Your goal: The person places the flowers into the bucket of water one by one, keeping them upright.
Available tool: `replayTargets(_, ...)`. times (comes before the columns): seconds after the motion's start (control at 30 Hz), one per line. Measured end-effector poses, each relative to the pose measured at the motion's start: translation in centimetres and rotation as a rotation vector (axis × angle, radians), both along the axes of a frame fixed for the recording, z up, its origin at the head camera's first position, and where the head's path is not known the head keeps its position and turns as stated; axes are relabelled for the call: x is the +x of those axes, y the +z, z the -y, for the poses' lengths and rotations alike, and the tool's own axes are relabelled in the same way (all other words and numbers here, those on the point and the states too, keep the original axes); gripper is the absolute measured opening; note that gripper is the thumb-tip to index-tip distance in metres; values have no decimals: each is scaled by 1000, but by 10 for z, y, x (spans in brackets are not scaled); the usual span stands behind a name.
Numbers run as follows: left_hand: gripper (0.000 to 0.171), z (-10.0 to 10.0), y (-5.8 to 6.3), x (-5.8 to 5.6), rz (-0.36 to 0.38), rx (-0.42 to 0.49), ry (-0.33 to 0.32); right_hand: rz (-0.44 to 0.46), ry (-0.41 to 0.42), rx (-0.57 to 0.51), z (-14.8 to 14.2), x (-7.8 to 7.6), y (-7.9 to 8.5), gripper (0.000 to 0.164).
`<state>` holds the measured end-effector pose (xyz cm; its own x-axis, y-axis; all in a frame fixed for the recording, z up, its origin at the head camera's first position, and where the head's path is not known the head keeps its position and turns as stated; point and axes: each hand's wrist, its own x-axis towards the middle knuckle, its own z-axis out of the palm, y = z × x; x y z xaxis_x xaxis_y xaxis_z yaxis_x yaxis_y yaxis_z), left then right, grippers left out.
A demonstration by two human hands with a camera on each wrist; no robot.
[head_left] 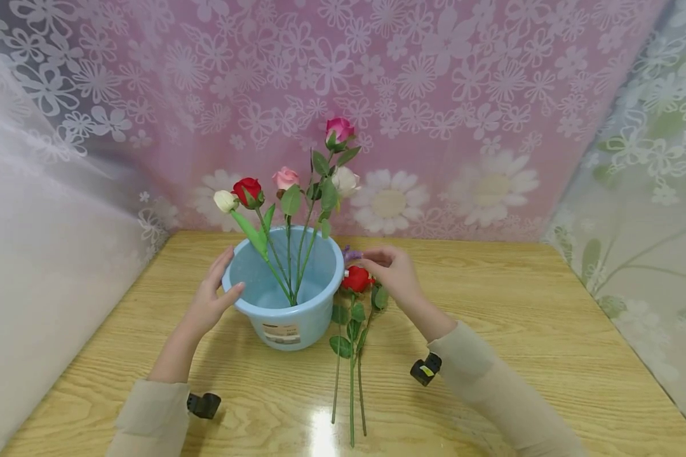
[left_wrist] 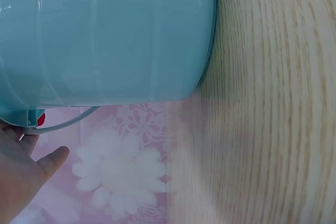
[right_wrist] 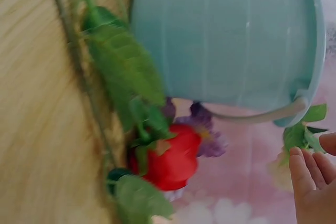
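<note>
A light blue bucket (head_left: pixel 314 324) stands on the table. Artificial flowers lean in it: a white tulip (head_left: pixel 225 201), a red rose (head_left: pixel 246 189), a pink rose (head_left: pixel 286 178), a magenta rose (head_left: pixel 339 129) and a white rose (head_left: pixel 346 183). My left hand (head_left: pixel 211 298) rests against the bucket's left rim, thumb apart from the fingers. To the right of the bucket, my right hand (head_left: pixel 398 274) hovers by a second red rose (head_left: pixel 357 279) and a purple flower (head_left: pixel 351 254), lying on the table. The right wrist view shows nothing between that hand's fingers.
Long green stems (head_left: pixel 352 393) of the lying flowers point toward the table's near side. The bucket's handle (right_wrist: pixel 262 115) hangs down behind it. A pink floral curtain (head_left: pixel 297 82) hangs along the wooden table's (head_left: pixel 503 317) back edge, with pale curtains at both sides.
</note>
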<state>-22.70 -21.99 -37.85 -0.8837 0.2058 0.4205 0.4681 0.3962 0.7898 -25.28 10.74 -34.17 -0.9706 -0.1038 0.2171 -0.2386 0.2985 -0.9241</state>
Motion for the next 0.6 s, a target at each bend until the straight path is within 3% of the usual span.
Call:
replayTargets(0.13, 67, 0, -1, -1, 3, 5, -4, 73, -26, 3, -8, 1, -7, 25)
replayTargets(0.6, 67, 0, -2, -1, 6, -2, -3, 163, -16, 110, -21, 8, -42, 22)
